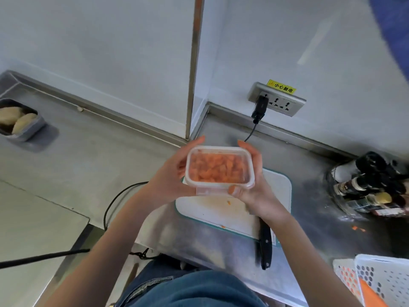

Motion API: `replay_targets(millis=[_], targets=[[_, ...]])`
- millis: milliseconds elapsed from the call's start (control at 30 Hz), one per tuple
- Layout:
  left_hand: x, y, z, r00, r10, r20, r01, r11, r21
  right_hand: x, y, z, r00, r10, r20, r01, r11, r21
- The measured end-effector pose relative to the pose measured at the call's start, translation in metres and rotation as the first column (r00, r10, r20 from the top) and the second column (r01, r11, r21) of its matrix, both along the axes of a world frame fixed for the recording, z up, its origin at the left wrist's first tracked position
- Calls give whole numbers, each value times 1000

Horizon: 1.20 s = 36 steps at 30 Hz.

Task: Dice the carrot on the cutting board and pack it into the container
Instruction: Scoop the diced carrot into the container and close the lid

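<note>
We see both hands lifted above the counter, holding the container (219,166) between them. The left hand (170,173) cups its left side, fingers only lightly bent along the wall. The right hand (254,185) grips the right side, thumb pressing on the front rim of the lid. The diced carrot (215,170) fills the container under the clear lid. Below the hands lies the cutting board (276,189) with few carrot bits (229,202), and under the right wrist lies the knife (265,247).
</note>
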<state>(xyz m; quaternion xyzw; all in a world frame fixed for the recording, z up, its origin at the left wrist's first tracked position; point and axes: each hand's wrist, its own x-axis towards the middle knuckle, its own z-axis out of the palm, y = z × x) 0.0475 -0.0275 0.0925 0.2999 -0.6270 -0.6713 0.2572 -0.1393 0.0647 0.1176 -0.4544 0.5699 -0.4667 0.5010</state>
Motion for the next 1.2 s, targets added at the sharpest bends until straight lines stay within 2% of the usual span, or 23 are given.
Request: replay_targets(millis=[167, 367, 533, 733, 933, 1000, 1067, 1133, 1200], targets=[[-10, 4, 32, 989, -75, -130, 81, 996, 40, 1, 7, 27, 996, -81, 21, 83, 994, -77], [-22, -5, 56, 940, -311, -139, 314, 949, 4, -3, 18, 49, 978, -208, 33, 210, 958, -197], [-47, 4, 82, 960, -193, -204, 186, 981, -54, -7, 20, 66, 964, -265, 5, 259, 938, -229], [-50, 13, 92, 946, -186, -264, 168, 982, -89, -3, 33, 70, 946, -323, 22, 314, 899, -305], [-45, 15, 89, 952, -209, -224, 181, 974, -139, 5, 40, 61, 953, -302, 14, 290, 903, -318], [-41, 16, 88, 946, -262, -189, 228, 956, -184, 9, 42, 59, 949, -302, 94, 316, 905, -283], [-41, 20, 87, 942, -315, -117, 259, 902, -344, 14, 41, 57, 898, -366, 244, 412, 894, -174], [-46, 27, 87, 977, -208, -56, 141, 814, -564, 16, 41, 55, 843, -431, 321, 475, 877, -69], [-49, 34, 88, 996, -55, -70, -2, 773, -635, 15, 43, 55, 839, -446, 311, 481, 876, -43]])
